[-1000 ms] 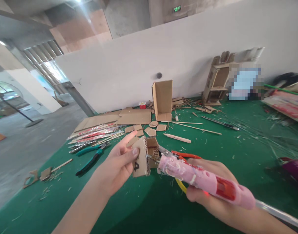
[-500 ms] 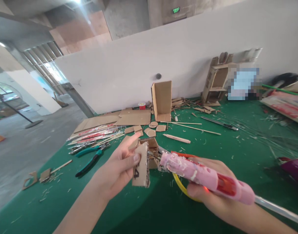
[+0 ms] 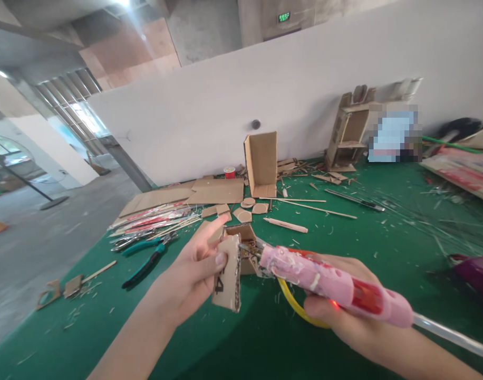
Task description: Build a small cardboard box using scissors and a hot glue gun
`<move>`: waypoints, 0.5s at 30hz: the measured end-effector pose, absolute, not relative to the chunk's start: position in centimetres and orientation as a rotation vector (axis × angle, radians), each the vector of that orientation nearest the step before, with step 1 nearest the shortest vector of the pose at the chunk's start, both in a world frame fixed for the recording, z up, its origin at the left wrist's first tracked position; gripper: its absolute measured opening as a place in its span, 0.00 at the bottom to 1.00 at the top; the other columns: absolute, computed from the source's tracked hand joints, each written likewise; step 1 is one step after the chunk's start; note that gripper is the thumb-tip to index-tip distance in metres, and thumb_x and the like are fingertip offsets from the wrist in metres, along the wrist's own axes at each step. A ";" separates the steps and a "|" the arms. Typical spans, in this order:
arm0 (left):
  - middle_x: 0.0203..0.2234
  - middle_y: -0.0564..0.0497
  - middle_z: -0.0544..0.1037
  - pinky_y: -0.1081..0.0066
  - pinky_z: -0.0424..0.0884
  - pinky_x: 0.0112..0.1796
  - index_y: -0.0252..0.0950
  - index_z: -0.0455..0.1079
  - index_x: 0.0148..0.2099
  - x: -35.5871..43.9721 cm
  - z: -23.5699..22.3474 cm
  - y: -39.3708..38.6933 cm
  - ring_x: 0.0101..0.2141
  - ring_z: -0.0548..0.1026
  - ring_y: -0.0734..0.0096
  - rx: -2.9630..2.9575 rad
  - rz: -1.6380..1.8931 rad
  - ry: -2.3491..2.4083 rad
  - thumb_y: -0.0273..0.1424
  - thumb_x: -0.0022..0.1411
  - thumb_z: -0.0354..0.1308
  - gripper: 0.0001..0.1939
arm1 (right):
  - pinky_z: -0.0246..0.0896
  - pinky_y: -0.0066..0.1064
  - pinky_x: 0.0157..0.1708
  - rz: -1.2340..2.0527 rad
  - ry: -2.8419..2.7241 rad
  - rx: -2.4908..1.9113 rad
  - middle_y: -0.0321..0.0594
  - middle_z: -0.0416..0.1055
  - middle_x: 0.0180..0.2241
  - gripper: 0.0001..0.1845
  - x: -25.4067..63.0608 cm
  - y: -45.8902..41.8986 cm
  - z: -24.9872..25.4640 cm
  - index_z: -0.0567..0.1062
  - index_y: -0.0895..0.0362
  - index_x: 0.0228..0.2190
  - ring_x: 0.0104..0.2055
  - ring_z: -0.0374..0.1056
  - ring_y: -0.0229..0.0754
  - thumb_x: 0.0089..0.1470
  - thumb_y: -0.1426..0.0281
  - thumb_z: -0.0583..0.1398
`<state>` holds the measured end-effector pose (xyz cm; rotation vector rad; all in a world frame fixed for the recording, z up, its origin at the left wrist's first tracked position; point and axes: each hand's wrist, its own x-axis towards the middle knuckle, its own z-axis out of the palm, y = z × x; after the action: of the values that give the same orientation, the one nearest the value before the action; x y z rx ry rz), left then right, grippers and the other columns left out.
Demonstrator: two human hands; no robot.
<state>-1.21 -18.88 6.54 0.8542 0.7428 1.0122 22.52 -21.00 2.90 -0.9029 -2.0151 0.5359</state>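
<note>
My left hand (image 3: 196, 269) is closed on a small folded cardboard piece (image 3: 228, 282), its thumb pressing the near flap and the index finger stretched out behind. The flap bears a printed dark "4", and its corrugated edge faces right. My right hand (image 3: 344, 295) grips a pink hot glue gun (image 3: 320, 277), with a clear glue stick (image 3: 455, 336) poking out of its back end. The gun's nozzle reaches into the opening of the cardboard piece; whether it touches the inside, I cannot tell. Part of a yellow loop (image 3: 295, 303) shows under the gun.
Teal-handled pliers (image 3: 150, 261) lie left on the green table (image 3: 265, 348). Behind stand an upright cardboard corner (image 3: 263, 166) and a cardboard shelf model (image 3: 350, 134). A marker (image 3: 286, 225), thin sticks, cardboard discs (image 3: 248, 202) and a cutter knife (image 3: 356, 200) are scattered beyond my hands.
The near cardboard flap has tilted slightly, its lower edge a little lower and further left. Both hands keep their grips, and the glue gun has hardly moved.
</note>
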 end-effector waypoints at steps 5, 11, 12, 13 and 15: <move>0.37 0.49 0.78 0.78 0.72 0.33 0.40 0.37 0.71 -1.4 6.3 -18.3 0.29 0.75 0.75 0.801 1.016 0.686 0.24 0.51 0.70 0.56 | 0.53 0.26 0.20 0.504 -2.062 -0.832 0.32 0.62 0.19 0.26 22.7 -20.8 2.9 0.65 0.55 0.20 0.19 0.59 0.32 0.60 0.49 0.53; 0.37 0.49 0.77 0.77 0.73 0.35 0.39 0.37 0.71 -1.4 5.9 -18.1 0.29 0.75 0.75 0.799 1.011 0.692 0.23 0.51 0.70 0.55 | 0.54 0.26 0.20 0.490 -2.051 -0.821 0.32 0.63 0.19 0.26 22.9 -20.8 2.3 0.64 0.55 0.21 0.19 0.60 0.32 0.60 0.49 0.53; 0.37 0.50 0.77 0.78 0.73 0.34 0.39 0.38 0.71 -1.4 5.8 -18.1 0.28 0.75 0.76 0.806 1.004 0.694 0.23 0.50 0.70 0.56 | 0.54 0.26 0.20 0.506 -2.043 -0.845 0.32 0.63 0.19 0.26 22.9 -20.9 2.2 0.64 0.55 0.21 0.19 0.60 0.32 0.60 0.49 0.53; 0.36 0.50 0.77 0.79 0.72 0.33 0.40 0.38 0.71 -1.5 5.7 -18.2 0.27 0.74 0.78 0.816 0.996 0.699 0.24 0.51 0.70 0.55 | 0.53 0.26 0.19 0.524 -2.026 -0.868 0.32 0.62 0.19 0.26 22.9 -20.9 2.3 0.64 0.55 0.21 0.19 0.59 0.32 0.59 0.49 0.53; 0.33 0.52 0.76 0.80 0.70 0.31 0.39 0.39 0.70 -1.6 5.7 -18.4 0.26 0.73 0.79 0.855 0.975 0.708 0.25 0.51 0.70 0.54 | 0.53 0.27 0.18 0.571 -1.982 -0.915 0.31 0.61 0.18 0.25 22.7 -21.0 2.4 0.63 0.54 0.20 0.18 0.58 0.33 0.59 0.50 0.54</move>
<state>-1.62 -18.37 5.66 0.8551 0.7084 0.9752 22.74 -20.95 2.43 -0.9146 -1.9818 0.5711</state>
